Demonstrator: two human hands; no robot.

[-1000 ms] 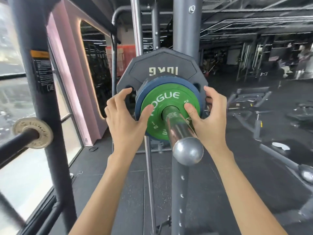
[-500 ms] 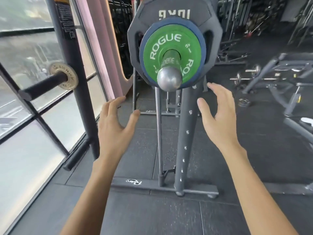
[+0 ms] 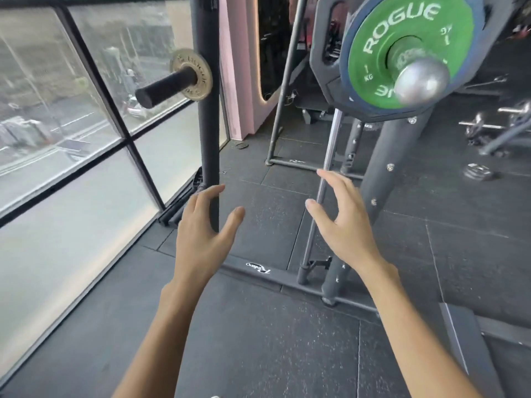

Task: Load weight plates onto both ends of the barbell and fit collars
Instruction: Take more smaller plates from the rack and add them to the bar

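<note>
The barbell's silver rounded end is pointing toward the camera at the upper right, and it is resting on a grey rack upright. A green plate is sitting outermost on this end; it is showing "ROGUE" in white letters at the top and "1 KG" at its left side, and more white letters at the bottom are partly hidden by the bar end. Directly behind it a blue plate is showing only its rim, and behind that a bigger black plate with a grip opening is sitting.

The left hand and the right hand are hovering lower, near the middle, well apart from the plates. Both are grasping nothing: the fingers are loose and spread, and the palms are facing each other.

Under the hands a base bar is lying on the dark rubber floor and is carrying a white cursive logo that I cannot read with certainty. At the left a black post is holding a black peg with a small gold plate whose raised letters are too blurred to read. A big window is filling the left side. At the far right, dumbbells and a small plate are lying on the floor.
</note>
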